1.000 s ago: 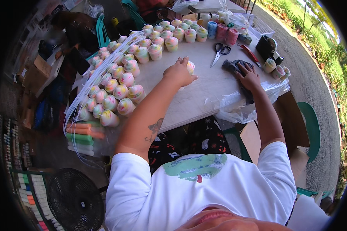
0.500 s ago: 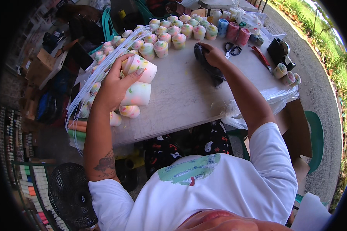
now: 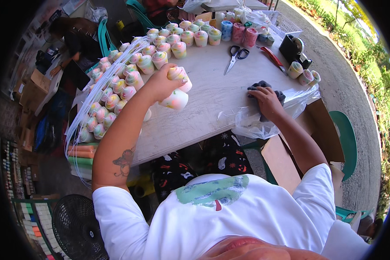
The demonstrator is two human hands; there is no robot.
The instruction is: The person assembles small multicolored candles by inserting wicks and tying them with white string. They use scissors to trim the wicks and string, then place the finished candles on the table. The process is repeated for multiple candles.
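Note:
My left hand [image 3: 161, 85] is closed around two pastel swirled cups [image 3: 177, 90], one stacked above the other, lifted just over the white table [image 3: 212, 108]. Several more of these pink, yellow and green cups [image 3: 117, 93] crowd the table's left side and far edge. My right hand [image 3: 268, 100] presses on a dark grey cloth [image 3: 264, 86] near the table's right edge, beside a crumpled clear plastic bag [image 3: 264, 121].
Scissors [image 3: 235, 56], a red-handled cutter [image 3: 273, 58] and a black tape dispenser [image 3: 295, 48] lie at the far right, with three small cups [image 3: 305, 74] beside them. White cords [image 3: 91, 104] loop along the left edge. A black fan [image 3: 76, 227] stands on the floor lower left.
My left hand has carried two cups from the left cluster toward the table's middle. My right hand has slid the cloth back toward the near right edge.

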